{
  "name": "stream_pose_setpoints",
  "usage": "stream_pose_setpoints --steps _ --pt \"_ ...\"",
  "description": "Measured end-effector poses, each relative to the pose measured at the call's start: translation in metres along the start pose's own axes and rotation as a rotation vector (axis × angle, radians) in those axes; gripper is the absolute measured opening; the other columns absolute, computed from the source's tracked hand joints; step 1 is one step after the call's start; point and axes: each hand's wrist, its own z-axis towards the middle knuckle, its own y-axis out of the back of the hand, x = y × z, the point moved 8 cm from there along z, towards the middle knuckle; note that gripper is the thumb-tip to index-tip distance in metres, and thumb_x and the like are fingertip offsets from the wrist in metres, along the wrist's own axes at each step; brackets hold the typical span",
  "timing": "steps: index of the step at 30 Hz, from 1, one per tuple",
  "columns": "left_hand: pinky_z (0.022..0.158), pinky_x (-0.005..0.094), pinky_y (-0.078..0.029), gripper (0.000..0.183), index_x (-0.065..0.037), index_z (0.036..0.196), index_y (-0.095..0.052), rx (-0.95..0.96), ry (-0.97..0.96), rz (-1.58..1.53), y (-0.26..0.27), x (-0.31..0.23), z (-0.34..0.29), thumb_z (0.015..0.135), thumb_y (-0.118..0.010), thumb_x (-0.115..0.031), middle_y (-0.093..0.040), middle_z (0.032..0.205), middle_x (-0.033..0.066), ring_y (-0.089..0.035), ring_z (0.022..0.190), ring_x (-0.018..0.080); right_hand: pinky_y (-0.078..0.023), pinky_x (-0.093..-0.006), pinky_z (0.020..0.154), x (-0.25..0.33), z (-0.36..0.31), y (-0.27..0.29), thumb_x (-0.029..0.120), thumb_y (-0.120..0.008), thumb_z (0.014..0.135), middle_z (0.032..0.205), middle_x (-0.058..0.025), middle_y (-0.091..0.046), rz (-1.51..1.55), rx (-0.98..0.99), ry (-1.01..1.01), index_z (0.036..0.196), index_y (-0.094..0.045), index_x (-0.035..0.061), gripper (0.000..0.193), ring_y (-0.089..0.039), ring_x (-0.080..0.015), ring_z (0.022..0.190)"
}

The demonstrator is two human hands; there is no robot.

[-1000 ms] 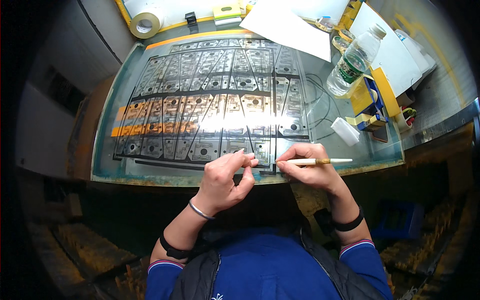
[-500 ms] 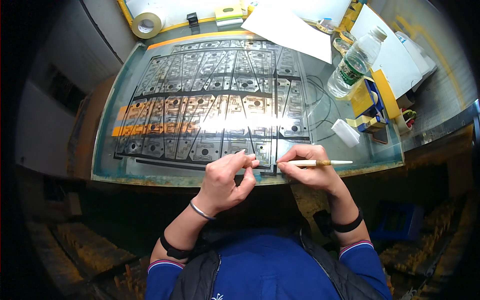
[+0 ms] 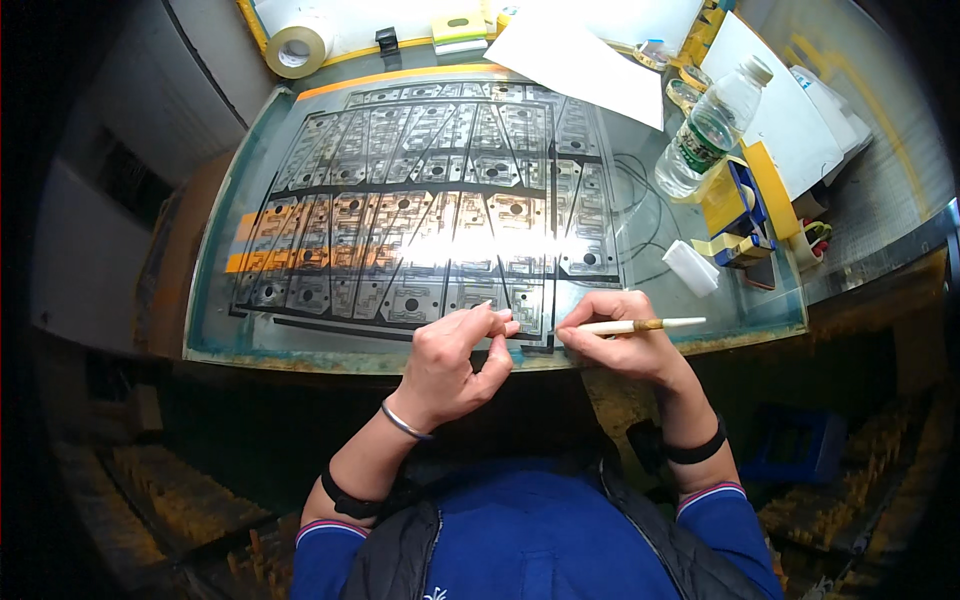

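Observation:
A large clear film sheet [image 3: 410, 303], printed with black circuit patterns, lies on the glass-topped table. My right hand [image 3: 630, 340] pinches a slim white pen-like tool [image 3: 683, 322] with a brownish band on its handle. Its front end is hidden at my fingertips, beside the film's near right corner. Just left of that corner is my left hand [image 3: 455, 365], resting over the film's near edge. Its fingers are curled and the thumb comes close to the index finger; whatever is between them, if anything, cannot be made out.
A water bottle [image 3: 708, 130], a blue-and-yellow tape dispenser [image 3: 742, 205] and a folded white tissue [image 3: 690, 268] are at the right. White paper [image 3: 585, 65] covers the far right part. A tape roll [image 3: 296, 50] and black clip [image 3: 387, 40] stand at the back. Bright glare crosses the film.
Almost nothing differs. Both hands keep their places and the tool stays in my right hand; the view has shifted very slightly.

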Motion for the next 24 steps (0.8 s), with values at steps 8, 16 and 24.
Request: stream_pose_setpoints --steps 8,16,24 --pt "0.090 0.0405 -0.054 0.004 -0.001 0.082 -0.057 -0.006 0.008 0.009 0.000 0.000 -0.001 0.080 -0.058 0.001 -0.072 0.086 0.0149 -0.072 0.089 0.0291 -0.049 -0.0257 0.057 0.001 0.001 -0.002 0.010 -0.072 0.078 0.071 -0.0075 -0.068 0.014 0.025 0.030 0.078 -0.069 0.0008 0.009 -0.064 -0.0114 0.064" --pt "0.090 0.0403 -0.054 0.003 -0.001 0.083 -0.057 -0.002 0.011 0.017 0.001 0.000 -0.001 0.080 -0.058 0.001 -0.072 0.086 0.0149 -0.072 0.089 0.0289 -0.048 -0.0250 0.056 0.003 0.000 -0.002 0.010 -0.073 0.078 0.070 -0.0072 -0.068 -0.039 -0.030 0.056 0.078 -0.070 0.0006 0.009 -0.064 -0.0112 0.062" --pt "0.088 0.0397 -0.055 0.003 -0.001 0.082 -0.057 -0.008 -0.006 0.019 0.000 -0.001 -0.002 0.080 -0.058 0.001 -0.072 0.084 0.0142 -0.072 0.088 0.0285 -0.047 -0.0237 0.056 0.010 0.000 -0.005 0.008 -0.073 0.080 0.071 -0.0050 -0.067 -0.068 0.024 0.118 0.082 -0.070 0.0000 0.009 -0.062 -0.0084 0.064"
